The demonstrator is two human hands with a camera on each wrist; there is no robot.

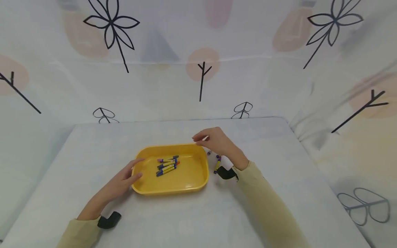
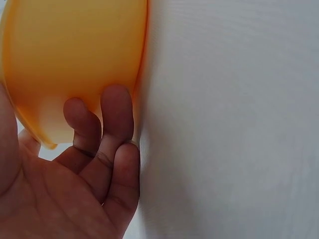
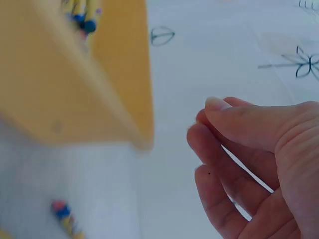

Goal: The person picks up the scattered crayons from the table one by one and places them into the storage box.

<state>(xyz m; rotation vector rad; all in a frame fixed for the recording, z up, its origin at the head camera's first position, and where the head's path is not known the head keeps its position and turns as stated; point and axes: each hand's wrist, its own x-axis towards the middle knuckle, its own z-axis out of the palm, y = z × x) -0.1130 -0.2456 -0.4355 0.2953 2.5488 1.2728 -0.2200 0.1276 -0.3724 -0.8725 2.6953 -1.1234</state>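
A shallow yellow tray [image 1: 189, 172] lies on the white table, with several crayons [image 1: 167, 166] in yellow-and-blue wrappers grouped on its left half. My left hand [image 1: 125, 177] holds the tray's left end, thumb and forefinger at the rim. In the left wrist view, other fingers [image 2: 117, 114] bend against the tray's outer wall. Above the far right corner is my right hand [image 1: 215, 140], thumb and fingertips close together. The right wrist view shows nothing between those fingertips and a gap between them and the tray. Another crayon [image 1: 217, 164] lies just right of the tray, near the right wrist.
A small dark piece [image 1: 209, 152] lies by the tray's right edge, partly under the right hand. Behind the table hangs a pale cloth [image 1: 161, 93] printed with flowers and twigs. Dark bands [image 1: 109, 220] sit at both wrists.
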